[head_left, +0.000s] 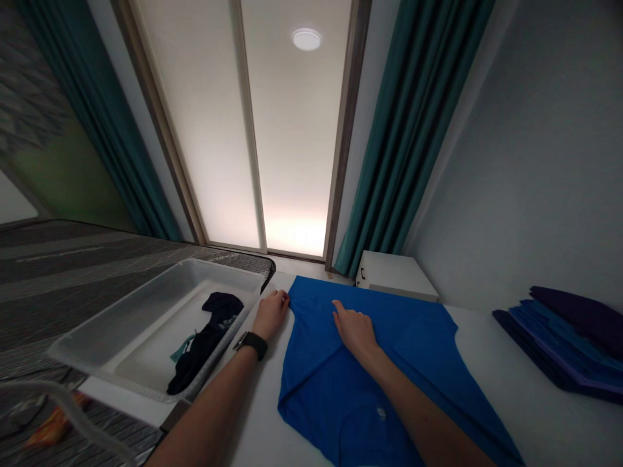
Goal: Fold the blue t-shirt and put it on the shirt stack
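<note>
A bright blue T-shirt point(413, 350) lies spread on a white table point(511, 402). My left hand point(270, 314), with a dark watch on the wrist, pinches the shirt's far left corner, fingers curled closed on the cloth. My right hand point(354, 329) rests flat on the shirt just right of that corner, fingers stretched out and pressing the fabric down. A fold runs diagonally under my right forearm.
A clear plastic bin point(146, 311) with a dark garment point(207, 340) inside sits to the left, partly on a grey patterned mattress point(58, 272). Folded blue and purple clothes point(569, 337) are stacked at the right. A white cabinet point(396, 275), teal curtains and a frosted sliding door stand behind.
</note>
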The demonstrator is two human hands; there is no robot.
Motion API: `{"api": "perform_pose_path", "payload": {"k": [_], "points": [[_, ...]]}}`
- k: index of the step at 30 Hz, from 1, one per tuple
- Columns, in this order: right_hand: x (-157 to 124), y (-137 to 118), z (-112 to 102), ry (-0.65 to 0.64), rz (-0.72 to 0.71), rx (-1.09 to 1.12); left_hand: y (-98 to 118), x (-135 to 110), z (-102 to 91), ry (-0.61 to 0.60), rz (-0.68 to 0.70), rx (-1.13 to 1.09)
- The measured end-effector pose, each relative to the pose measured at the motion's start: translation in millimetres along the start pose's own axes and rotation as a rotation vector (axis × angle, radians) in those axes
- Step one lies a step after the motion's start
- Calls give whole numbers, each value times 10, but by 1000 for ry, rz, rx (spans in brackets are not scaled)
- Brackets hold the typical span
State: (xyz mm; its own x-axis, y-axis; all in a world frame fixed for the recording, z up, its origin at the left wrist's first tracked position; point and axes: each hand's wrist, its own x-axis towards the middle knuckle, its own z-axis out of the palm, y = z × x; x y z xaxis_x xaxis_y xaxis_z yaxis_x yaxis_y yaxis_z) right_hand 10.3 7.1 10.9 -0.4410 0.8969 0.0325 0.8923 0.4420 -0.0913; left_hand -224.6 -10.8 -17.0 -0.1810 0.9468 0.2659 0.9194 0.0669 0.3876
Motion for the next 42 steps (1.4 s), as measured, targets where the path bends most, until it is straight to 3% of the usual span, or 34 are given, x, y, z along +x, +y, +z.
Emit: {"api": "perform_pose_path", "payload": {"k": [5, 8, 13, 18, 25, 31, 37, 42], "points": [[-23, 21, 35, 27, -11, 17, 28, -34, -67, 39, -6, -15], [-37, 26, 72, 36, -6, 24, 111, -118, -142, 51, 86, 25], [-40, 32, 101, 48, 5, 33, 328, -404, -106, -88, 288, 96], [-38, 34, 99, 47, 11, 36, 412, -592, 4, -212, 293, 145], [-34, 44, 109, 34, -2, 83, 344, -580, -84, -274, 344, 161], [121, 400, -83, -22, -96, 387, 219, -555, -66, -256, 370, 86], [211, 956, -469, 103, 23, 522, 85, -457, -45, -153, 314, -15], [124, 996, -542, -89, 15, 467, 47, -430, -61, -143, 328, -17]]}}
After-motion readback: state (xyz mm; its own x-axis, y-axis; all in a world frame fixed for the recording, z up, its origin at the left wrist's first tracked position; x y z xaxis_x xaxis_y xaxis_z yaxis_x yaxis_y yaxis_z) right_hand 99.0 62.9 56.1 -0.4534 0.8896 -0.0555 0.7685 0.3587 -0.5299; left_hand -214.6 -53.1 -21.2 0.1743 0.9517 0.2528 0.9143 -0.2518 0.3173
